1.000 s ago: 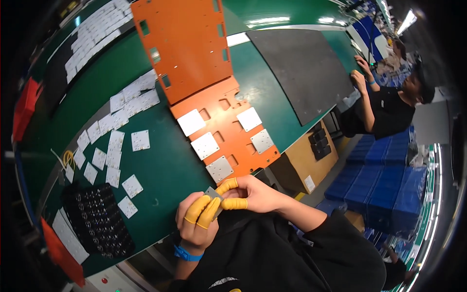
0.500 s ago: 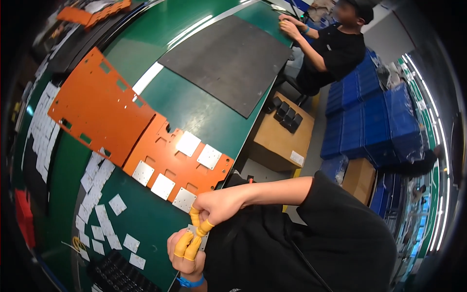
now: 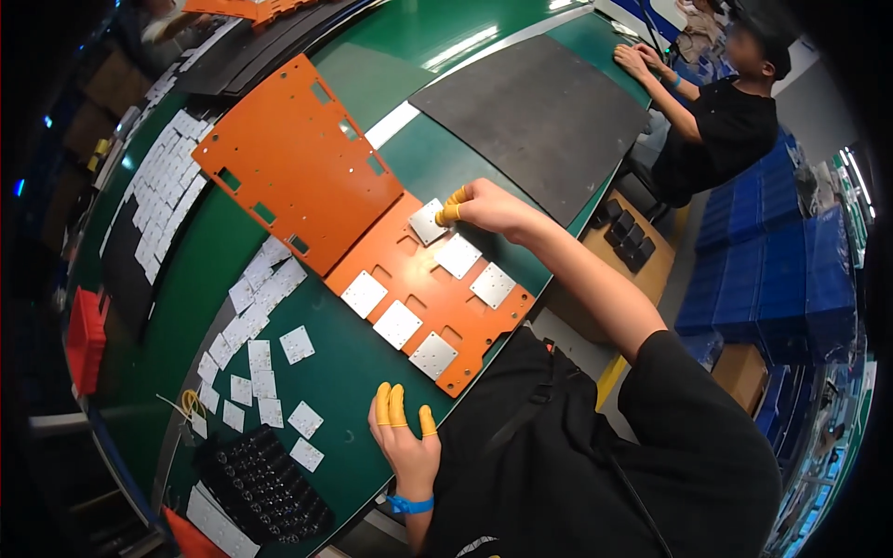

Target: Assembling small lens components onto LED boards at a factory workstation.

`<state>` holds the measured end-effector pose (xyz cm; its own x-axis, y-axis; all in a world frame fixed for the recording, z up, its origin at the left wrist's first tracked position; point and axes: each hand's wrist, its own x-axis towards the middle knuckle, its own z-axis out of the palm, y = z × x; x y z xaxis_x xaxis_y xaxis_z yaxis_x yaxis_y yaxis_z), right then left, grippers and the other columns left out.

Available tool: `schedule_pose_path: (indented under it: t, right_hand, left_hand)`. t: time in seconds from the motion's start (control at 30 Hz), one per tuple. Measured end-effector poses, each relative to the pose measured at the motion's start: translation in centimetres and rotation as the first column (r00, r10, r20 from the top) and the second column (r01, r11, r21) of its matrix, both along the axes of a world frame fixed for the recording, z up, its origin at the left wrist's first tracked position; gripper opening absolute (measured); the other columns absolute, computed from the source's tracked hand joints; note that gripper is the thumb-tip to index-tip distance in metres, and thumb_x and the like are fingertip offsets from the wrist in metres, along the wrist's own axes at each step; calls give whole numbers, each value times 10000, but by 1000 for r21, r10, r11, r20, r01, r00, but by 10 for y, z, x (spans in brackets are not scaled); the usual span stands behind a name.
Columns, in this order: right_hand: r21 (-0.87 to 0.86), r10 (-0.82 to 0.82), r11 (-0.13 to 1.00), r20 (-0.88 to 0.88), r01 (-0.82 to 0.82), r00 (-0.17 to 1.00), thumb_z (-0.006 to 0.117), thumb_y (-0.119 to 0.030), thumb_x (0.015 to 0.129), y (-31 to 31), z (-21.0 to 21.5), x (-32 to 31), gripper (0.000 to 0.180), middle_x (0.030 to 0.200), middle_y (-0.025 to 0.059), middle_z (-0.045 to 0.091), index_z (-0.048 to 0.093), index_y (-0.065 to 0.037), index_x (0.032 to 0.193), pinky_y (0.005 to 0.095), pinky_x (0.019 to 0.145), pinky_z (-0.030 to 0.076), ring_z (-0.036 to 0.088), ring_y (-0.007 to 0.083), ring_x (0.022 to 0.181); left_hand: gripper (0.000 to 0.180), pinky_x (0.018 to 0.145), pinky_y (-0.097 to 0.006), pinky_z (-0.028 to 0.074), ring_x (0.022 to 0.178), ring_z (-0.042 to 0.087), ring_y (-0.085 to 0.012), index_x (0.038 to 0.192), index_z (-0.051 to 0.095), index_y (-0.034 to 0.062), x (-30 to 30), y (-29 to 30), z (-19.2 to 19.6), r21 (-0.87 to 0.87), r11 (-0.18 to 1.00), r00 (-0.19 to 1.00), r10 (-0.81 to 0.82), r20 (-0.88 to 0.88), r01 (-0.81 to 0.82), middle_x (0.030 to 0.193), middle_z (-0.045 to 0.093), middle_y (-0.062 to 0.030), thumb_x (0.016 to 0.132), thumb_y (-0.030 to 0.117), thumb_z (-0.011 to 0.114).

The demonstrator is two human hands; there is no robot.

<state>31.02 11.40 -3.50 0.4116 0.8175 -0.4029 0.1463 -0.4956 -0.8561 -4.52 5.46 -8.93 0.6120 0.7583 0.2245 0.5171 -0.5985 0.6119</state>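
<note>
My right hand (image 3: pixel 479 206), with yellow finger cots, pinches a square silver plate (image 3: pixel 429 221) at the far edge of an orange fixture board (image 3: pixel 386 256). The plate rests on or just above the board; I cannot tell which. Several more square plates with small corner holes, such as this middle one (image 3: pixel 397 325), lie on the board in two rows. Joined to its far left side is a larger orange panel (image 3: pixel 302 153) with slots and holes. Near the table's front edge, my left hand (image 3: pixel 406 446) is open, fingers spread and holding nothing. It wears yellow finger cots and a blue wristband.
Loose white square pieces (image 3: pixel 298 344) lie scattered left of the board, with more sheets (image 3: pixel 167 200) farther left. A black tray (image 3: pixel 265 484) with round pockets sits near left. Beyond the board lies a dark mat (image 3: pixel 539 116). A co-worker (image 3: pixel 716 130) sits far right.
My hands were together over a plate at the table's front edge. The right has moved out over the fixture's far side with a plate; the left has let go and opened. The view has shifted.
</note>
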Motion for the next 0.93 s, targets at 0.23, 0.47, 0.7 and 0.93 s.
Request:
schedule_pose_path:
  t: [0.23,0.47,0.7,0.93]
  right_hand:
    - [-117,108,989,120,-94,987,757,-228,701,30,-15,0,270,642,76,595,654,21,670,317,539,428,545,154,587]
    - [-83,243,970,251,-230,937,759,-216,753,28,-2,6,327,817,94,670,705,25,968,299,645,474,600,156,672]
    - [313,214,944,-329,-108,920,503,-445,999,100,64,-7,503,813,103,651,447,-20,1264,224,474,381,443,80,513]
    - [449,185,886,-569,114,802,385,-552,1006,71,43,-11,570,842,128,668,465,-21,1200,241,537,498,604,143,592]
  left_hand:
    - [396,997,-487,403,1185,498,-403,1226,554,-74,0,3,-3,20,999,998,48,36,-49,1287,538,-225,889,114,643]
    - [378,971,-482,420,1159,522,-394,1213,564,-70,3,4,-7,64,996,997,62,51,-65,1261,559,-220,888,108,641]
    - [350,960,-483,428,1145,534,-392,1190,574,-71,4,3,-7,124,991,998,43,46,-49,1229,578,-214,877,75,633]
    - [319,984,-464,434,1144,538,-400,1181,584,-77,1,0,-7,-44,993,974,116,193,-110,1205,594,-221,882,29,620]
